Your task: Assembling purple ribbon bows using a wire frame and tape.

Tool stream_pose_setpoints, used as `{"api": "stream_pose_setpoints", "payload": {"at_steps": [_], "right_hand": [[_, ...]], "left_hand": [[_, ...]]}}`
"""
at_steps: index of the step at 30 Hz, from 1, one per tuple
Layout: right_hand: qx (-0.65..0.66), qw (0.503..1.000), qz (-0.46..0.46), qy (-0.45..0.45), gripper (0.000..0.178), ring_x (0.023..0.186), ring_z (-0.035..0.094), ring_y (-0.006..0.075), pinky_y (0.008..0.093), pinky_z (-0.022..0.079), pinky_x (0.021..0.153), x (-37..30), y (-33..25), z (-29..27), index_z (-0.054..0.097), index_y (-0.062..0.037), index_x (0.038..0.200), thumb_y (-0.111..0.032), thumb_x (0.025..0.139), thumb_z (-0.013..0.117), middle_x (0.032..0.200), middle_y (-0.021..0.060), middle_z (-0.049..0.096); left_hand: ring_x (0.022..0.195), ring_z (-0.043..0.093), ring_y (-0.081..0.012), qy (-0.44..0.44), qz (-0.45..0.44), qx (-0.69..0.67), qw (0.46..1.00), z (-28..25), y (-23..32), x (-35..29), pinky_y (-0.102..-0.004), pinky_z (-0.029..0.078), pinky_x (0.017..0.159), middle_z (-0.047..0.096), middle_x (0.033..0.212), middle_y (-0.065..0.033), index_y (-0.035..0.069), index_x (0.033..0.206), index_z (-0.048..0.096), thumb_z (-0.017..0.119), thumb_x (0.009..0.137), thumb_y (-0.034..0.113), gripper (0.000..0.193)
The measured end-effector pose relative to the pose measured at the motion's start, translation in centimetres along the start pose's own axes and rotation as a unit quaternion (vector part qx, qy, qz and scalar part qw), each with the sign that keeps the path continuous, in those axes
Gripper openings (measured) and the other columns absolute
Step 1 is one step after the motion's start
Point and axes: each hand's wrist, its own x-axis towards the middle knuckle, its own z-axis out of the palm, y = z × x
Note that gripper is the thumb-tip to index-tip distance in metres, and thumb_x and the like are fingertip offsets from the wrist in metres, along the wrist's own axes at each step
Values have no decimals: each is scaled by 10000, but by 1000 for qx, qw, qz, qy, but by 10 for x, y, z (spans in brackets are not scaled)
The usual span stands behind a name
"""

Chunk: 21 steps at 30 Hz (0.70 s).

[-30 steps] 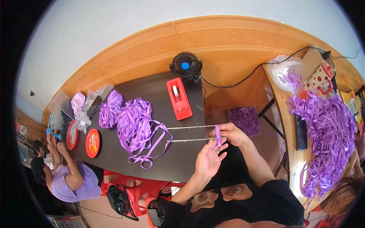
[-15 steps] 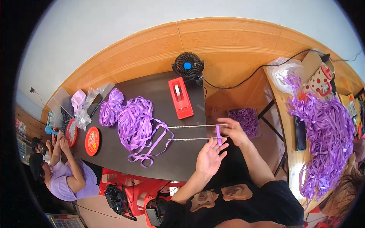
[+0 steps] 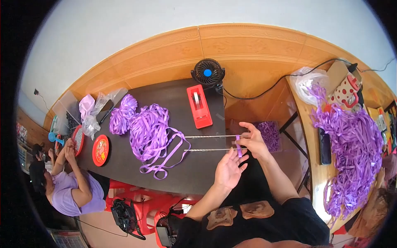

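Two thin twisted metal rods [image 3: 209, 137] run side by side out past the right edge of the dark table. A short strip of purple ribbon [image 3: 239, 153] crosses both rods near their right ends. My right hand [image 3: 255, 144] presses the strip at the upper rod with the thumb, its index finger lifted away. Below the lower rod, my left hand [image 3: 228, 171] is palm up with fingers apart, their tips by the strip's lower end. A loose pile of purple ribbon [image 3: 149, 132] lies on the table, its loops reaching the rods' left ends.
On the dark table [image 3: 178, 177] are a red tape dispenser [image 3: 199, 107], a black fan [image 3: 208, 72] and a red plate [image 3: 100, 150]. A wooden table [image 3: 317, 182] at right holds a purple ribbon heap [image 3: 355, 153] and a phone [image 3: 326, 146]. Another person [image 3: 78, 194] works at left.
My right index finger has lifted upward, and the right thumb has come down onto the strip. My left hand stays nearly in place. The view has shifted slightly.
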Motion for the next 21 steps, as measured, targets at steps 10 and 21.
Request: {"api": "stream_pose_setpoints", "payload": {"at_steps": [10,21], "right_hand": [[72,997,26,-3,585,734,635,197,303,520,667,-1,5,2,393,-3,1282,63,737,594,801,106,614],[511,786,72,-340,688,871,582,305,374,499,750,29,58,-4,313,-69,1401,-504,893,476,761,127,554]], "left_hand": [[1045,500,-194,-1,3,-3,1000,2,1,0,-341,361,849,561,1140,-56,79,1122,544,522,880,428,425],[1027,539,-228,0,6,-8,1000,1,-1,1,-332,390,829,588,1128,-102,95,1128,546,507,885,425,412]]}}
